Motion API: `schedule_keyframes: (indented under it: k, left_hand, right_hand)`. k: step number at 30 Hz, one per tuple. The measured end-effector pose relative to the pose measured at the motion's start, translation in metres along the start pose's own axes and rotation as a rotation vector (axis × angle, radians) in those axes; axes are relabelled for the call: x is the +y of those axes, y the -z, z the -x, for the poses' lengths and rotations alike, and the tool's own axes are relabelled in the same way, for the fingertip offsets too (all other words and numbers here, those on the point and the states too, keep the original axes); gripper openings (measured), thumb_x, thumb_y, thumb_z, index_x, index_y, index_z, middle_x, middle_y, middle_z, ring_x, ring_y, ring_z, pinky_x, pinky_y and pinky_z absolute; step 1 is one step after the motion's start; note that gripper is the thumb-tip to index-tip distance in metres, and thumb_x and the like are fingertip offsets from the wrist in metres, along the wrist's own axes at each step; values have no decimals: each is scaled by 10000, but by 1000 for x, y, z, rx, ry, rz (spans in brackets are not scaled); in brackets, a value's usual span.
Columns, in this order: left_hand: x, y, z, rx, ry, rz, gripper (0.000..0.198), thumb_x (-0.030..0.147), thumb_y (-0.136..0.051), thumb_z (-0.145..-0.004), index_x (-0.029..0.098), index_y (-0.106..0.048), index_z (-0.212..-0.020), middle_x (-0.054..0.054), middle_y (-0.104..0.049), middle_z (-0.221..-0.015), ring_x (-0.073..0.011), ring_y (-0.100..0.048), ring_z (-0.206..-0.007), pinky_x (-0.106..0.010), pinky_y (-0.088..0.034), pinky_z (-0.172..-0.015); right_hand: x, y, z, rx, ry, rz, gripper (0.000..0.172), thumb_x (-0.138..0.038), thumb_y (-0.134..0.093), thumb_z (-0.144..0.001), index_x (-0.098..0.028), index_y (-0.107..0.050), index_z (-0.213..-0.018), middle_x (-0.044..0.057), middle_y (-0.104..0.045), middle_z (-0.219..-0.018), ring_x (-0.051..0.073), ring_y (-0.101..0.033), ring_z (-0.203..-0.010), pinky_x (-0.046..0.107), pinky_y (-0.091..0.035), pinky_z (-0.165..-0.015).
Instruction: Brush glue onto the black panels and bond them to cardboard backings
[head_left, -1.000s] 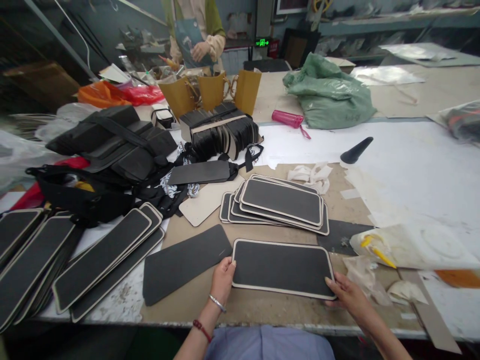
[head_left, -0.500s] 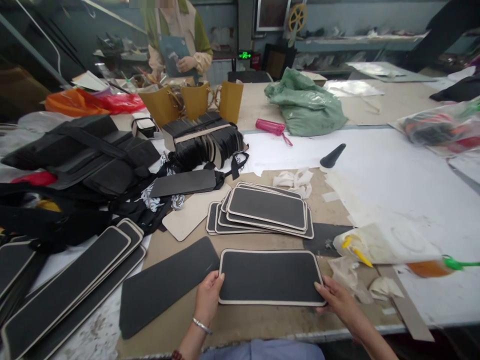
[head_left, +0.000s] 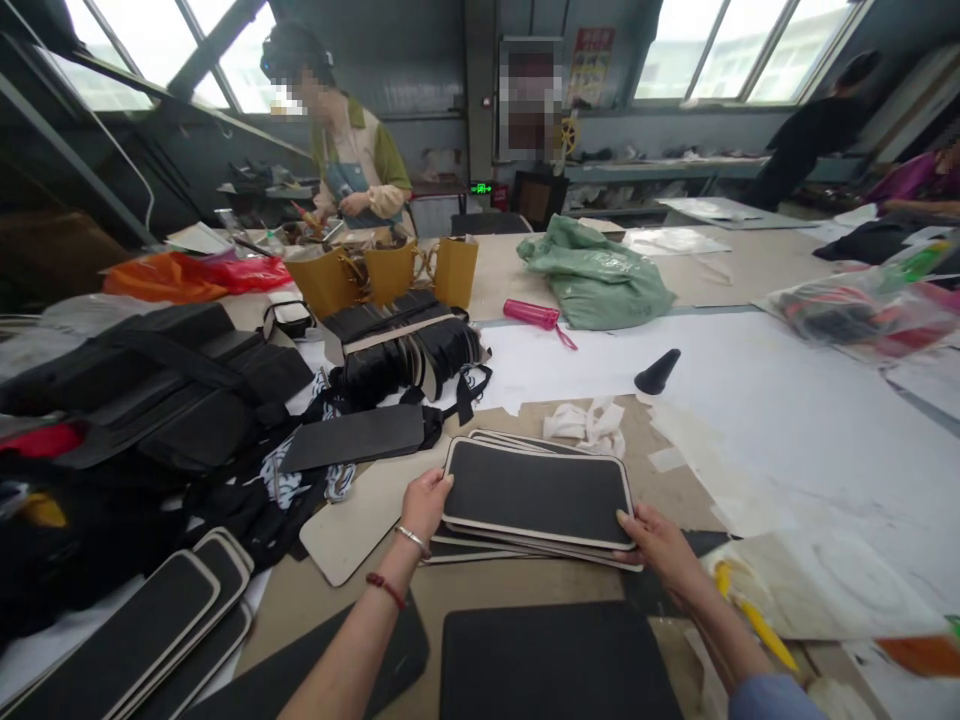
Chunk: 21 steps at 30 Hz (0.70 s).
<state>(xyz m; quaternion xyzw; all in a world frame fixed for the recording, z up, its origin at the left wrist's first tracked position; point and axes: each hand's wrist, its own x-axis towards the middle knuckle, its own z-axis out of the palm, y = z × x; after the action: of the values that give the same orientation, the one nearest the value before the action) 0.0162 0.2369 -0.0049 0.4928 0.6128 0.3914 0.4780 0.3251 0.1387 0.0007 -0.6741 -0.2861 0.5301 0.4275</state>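
Note:
A black rectangular panel with a cream border lies on top of a stack of like panels in the middle of the table. My left hand grips its left short edge, fingers curled over it. Gripping the right corner the same way is my right hand. A plain black sheet lies flat just in front of the stack, near me. Another plain black piece lies under my left forearm.
More bordered panels lie at the lower left, black bags and straps behind them. Tan bags, a green plastic bag, a pink bottle and a black cone stand farther back. A person works across the table.
Both hands lifted the bordered panel from the near table and carried it forward onto the stack. The camera tilted up, showing windows and more of the room.

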Motion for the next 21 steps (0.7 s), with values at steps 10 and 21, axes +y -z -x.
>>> schedule_keyframes:
  k: [10,21]
  left_hand:
    - [-21,-11,-27,11,60,-173,139,282,-550,-650,165,-595,-590,40,-566,-503,-139,-560,-571,-219,-420,-552]
    - [-14,38,43,100,26,-294,256,259,-532,-686,157,-559,-920,-21,-635,-753,-151,-607,-694,-270,-468,-698]
  right_hand:
    - [12,1,-21,47,-22,159,166,-357,-561,-689,-202,-544,-747,23,-641,-742,189,-613,-694,318,-555,-557]
    - [36,13,30,288,199,613,334,-451,-472,-659,-191,-568,-844,105,-643,-889,254,-607,-841,376,-482,-727]
